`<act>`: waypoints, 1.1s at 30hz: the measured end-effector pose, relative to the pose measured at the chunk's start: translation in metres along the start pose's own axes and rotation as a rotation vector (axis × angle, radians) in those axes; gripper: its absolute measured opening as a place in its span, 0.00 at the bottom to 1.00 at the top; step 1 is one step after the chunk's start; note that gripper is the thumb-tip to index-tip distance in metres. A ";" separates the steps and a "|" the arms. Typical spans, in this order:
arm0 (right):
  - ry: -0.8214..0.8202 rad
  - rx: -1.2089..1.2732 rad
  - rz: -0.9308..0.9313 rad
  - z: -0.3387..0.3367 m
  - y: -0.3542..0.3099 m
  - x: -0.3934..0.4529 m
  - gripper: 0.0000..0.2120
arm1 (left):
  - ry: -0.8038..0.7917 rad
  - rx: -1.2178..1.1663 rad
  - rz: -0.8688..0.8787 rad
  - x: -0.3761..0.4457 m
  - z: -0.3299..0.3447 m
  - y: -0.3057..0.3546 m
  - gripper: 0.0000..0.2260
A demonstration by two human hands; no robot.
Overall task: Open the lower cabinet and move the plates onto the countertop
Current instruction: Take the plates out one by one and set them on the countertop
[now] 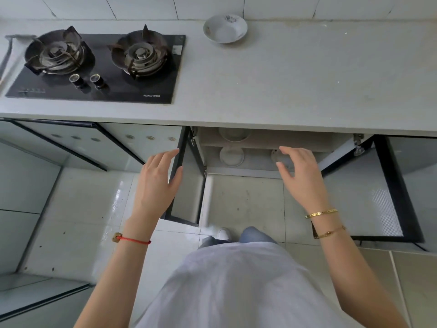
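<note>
Both cabinet doors stand open, the left door edge between the thumb and straight fingers of the left hand. The right hand hovers spread and empty before the shelves. Plates sit inside on two shelves, while one bowl rests on the surface above.
</note>
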State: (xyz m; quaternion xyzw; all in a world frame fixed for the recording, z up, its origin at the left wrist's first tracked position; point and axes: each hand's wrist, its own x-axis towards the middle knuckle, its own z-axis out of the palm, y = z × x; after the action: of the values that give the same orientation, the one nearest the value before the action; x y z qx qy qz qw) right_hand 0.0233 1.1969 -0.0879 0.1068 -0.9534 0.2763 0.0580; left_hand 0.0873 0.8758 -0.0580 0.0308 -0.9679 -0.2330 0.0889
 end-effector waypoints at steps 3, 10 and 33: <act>0.002 0.000 0.003 -0.004 0.007 -0.014 0.17 | -0.004 -0.001 -0.015 -0.015 0.005 0.008 0.17; -0.003 0.013 0.021 -0.021 0.034 -0.040 0.16 | 0.018 -0.013 -0.028 -0.040 0.022 0.037 0.17; -0.085 0.042 0.111 0.126 0.186 0.017 0.16 | 0.008 -0.029 -0.095 0.016 0.237 -0.004 0.15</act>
State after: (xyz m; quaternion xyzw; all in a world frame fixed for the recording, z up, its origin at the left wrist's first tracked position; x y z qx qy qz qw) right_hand -0.0434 1.2790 -0.2868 0.0667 -0.9533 0.2944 -0.0002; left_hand 0.0271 0.9767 -0.2649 0.0764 -0.9615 -0.2509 0.0819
